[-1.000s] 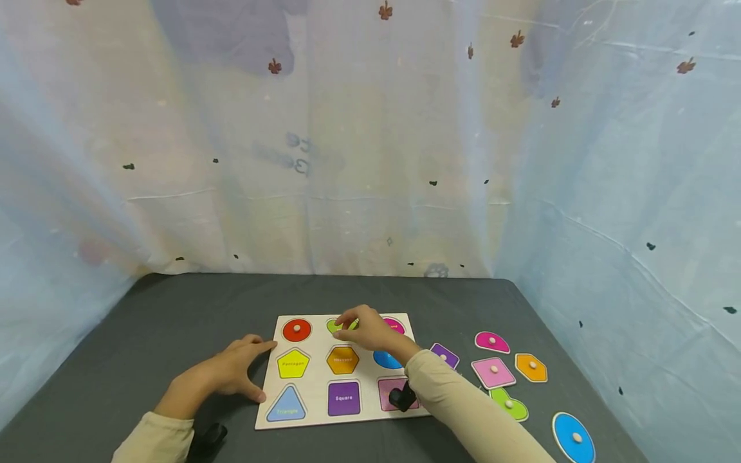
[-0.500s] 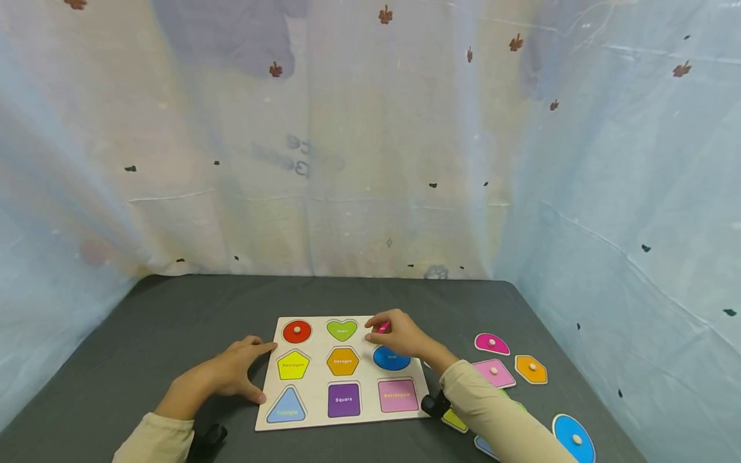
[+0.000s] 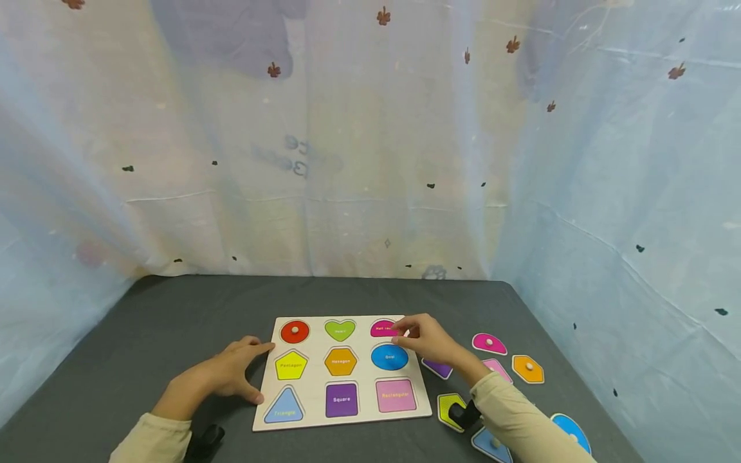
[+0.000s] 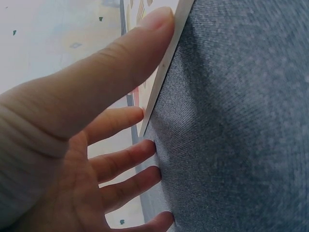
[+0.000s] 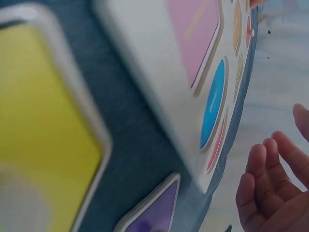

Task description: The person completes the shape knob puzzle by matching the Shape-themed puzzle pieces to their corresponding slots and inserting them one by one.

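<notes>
A wooden shape puzzle board (image 3: 312, 392) lies on the dark cloth, its labelled recesses in several colours. Only the red circle piece (image 3: 294, 332), with its wooden knob, sits in the board. My left hand (image 3: 228, 372) rests at the board's left edge, thumb (image 4: 157, 21) and index fingertip touching the rim, the other fingertips down on the cloth. Over the board's far right corner hovers my right hand (image 3: 431, 339), fingers loosely bent and nothing between them, beside the half-round recess (image 3: 382, 329). The right wrist view shows its palm with the fingers apart from any piece.
Knobbed pieces lie right of the board: a purple square (image 3: 437, 369), yellow pentagon (image 3: 449, 409), blue triangle (image 3: 491, 445), pink half-round (image 3: 489, 343), orange hexagon (image 3: 528, 369), pink rectangle (image 3: 498, 368) and blue oval (image 3: 573, 429). The right forearm covers part of them. A curtain (image 3: 359, 141) hangs behind.
My right hand has moved right across the board's far row, from the heart recess past the half-round one, uncovering both. My left hand stays at the left edge.
</notes>
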Demonstrator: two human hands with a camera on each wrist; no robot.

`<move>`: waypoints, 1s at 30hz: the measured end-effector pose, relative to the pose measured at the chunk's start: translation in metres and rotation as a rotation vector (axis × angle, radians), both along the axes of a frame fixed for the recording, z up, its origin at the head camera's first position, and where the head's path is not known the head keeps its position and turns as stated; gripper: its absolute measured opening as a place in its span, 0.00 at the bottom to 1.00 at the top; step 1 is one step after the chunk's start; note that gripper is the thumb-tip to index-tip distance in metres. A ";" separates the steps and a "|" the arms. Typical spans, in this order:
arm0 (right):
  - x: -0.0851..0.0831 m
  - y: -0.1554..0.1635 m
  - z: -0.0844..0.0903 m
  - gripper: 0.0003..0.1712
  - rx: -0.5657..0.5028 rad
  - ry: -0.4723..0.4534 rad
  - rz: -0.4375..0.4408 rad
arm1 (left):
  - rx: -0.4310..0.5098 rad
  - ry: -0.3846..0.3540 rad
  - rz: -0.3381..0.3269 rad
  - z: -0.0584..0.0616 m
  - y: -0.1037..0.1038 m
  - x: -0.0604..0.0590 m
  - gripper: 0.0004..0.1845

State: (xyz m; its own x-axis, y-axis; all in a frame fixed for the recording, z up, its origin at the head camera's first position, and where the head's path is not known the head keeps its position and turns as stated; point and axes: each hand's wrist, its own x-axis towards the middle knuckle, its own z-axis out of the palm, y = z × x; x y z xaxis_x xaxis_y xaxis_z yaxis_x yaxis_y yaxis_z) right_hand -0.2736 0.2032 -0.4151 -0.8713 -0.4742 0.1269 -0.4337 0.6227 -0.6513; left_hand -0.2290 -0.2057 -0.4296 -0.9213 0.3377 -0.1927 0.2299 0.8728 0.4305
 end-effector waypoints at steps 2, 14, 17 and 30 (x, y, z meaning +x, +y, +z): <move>0.002 0.007 -0.001 0.20 -0.009 -0.010 0.003 | 0.000 -0.001 0.000 0.000 0.000 0.000 0.55; 0.018 0.052 -0.004 0.19 -0.039 -0.043 -0.011 | 0.002 0.004 -0.003 -0.001 -0.002 -0.002 0.55; 0.024 0.065 -0.004 0.20 -0.030 -0.026 -0.012 | 0.006 0.000 -0.007 -0.002 -0.002 -0.002 0.55; 0.045 0.105 -0.007 0.18 -0.041 -0.048 -0.036 | -0.009 0.001 -0.001 -0.002 -0.001 -0.002 0.55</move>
